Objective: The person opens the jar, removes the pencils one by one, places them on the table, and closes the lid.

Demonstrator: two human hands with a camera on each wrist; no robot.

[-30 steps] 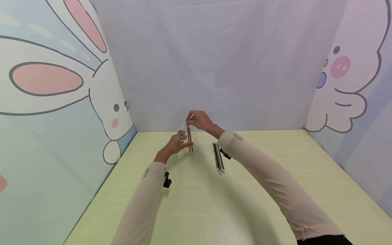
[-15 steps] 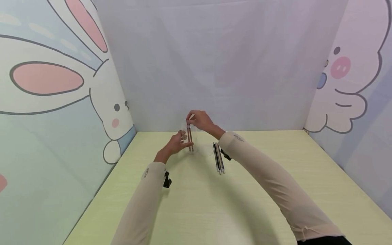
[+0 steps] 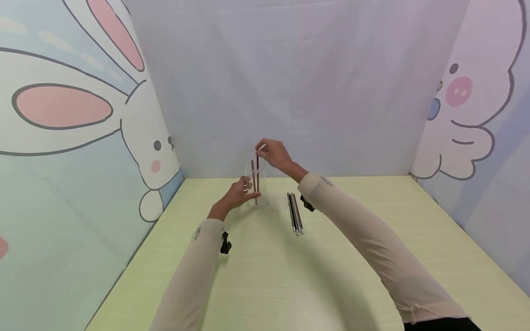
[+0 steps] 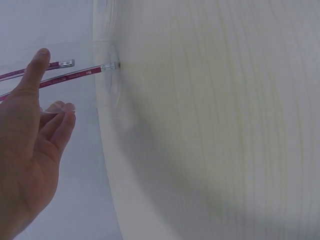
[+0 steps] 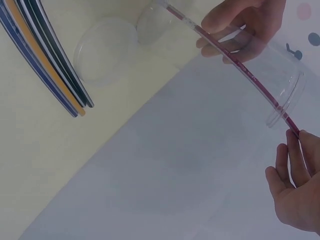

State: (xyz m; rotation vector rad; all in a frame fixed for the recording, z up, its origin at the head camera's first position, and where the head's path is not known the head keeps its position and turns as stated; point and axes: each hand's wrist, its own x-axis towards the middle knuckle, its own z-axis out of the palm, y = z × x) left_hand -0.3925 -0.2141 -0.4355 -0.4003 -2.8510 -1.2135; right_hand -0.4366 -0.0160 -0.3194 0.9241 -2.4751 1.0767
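A clear cylindrical jar [image 5: 280,70] stands upright near the table's back edge. My left hand [image 3: 237,194] holds it from the left, thumb on one side and fingers on the other. Inside, a red pencil [image 4: 75,76] leans with its silver end at the jar's bottom. My right hand [image 3: 274,154], above the rim, pinches the upper end of a second red pencil [image 3: 257,177]. That pencil's lower part is within the jar, its silver end [image 4: 65,64] raised off the bottom in the left wrist view.
Several pencils [image 3: 295,214], dark, blue and yellow-orange in the right wrist view, lie side by side right of the jar. A clear round lid [image 5: 107,50] lies between them and the jar. A pale curtain [image 3: 331,115] hangs behind the table [image 3: 265,276].
My right hand has risen slightly and shifted right, drawing one red pencil upward and apart from the other. The left hand and jar have stayed in place.
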